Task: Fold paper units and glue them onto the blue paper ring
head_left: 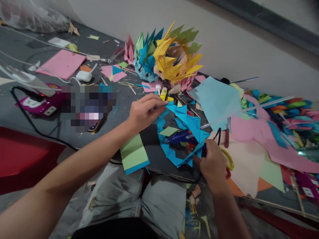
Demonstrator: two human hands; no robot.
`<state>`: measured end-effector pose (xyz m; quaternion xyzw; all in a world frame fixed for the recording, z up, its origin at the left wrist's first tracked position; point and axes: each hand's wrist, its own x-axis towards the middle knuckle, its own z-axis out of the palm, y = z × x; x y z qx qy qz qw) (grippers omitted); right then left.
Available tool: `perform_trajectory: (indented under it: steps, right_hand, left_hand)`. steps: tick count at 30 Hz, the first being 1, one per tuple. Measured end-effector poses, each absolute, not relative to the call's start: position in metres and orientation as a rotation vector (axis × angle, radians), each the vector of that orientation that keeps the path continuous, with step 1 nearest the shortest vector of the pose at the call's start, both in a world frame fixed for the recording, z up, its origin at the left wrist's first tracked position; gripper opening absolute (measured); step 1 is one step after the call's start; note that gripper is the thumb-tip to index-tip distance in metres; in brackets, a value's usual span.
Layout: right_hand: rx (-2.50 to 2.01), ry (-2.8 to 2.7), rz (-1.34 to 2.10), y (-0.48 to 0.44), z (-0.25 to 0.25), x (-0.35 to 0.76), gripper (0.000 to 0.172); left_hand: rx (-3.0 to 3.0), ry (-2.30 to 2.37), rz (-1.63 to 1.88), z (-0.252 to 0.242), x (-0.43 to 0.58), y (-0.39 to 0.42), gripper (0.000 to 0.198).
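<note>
The right hand [213,165] has its grip closed on a blue glue gun [183,136], nozzle pointing left over a spiky blue folded-paper ring [183,132]. The left hand [143,113] pinches the ring's upper-left point. The ring lies on the desk [74,136]. Beyond it stands a multicoloured paper ornament [165,56]; left of it, a green sheet [133,153]; right, scissors [228,159] and loose paper.

Legible text: none. The small yellow glue bottle [163,94] carries dark marks on its label, too small to read. The purple power strip [41,105] on the left and a second purple strip [309,186] at the right edge each show a white label panel, but no letters or numbers can be made out on either.
</note>
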<state>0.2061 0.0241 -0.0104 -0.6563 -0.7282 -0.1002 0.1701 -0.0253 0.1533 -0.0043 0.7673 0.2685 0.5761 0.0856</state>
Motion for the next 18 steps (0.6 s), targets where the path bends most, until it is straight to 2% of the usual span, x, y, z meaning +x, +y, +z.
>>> perform_trajectory:
  steps: [11,18]
  right_hand:
    - [-1.816,-2.096,-0.267,0.0223,-0.0128,0.2066,0.019]
    - [-1.82,-2.097,-0.264,0.023,-0.0108,0.2074,0.02]
  left_hand:
    - [2.294,0.894,1.628,-0.0033,-0.025,0.1526,0.015]
    - [2.284,0.839,1.651,-0.0053,-0.0254,0.1528,0.01]
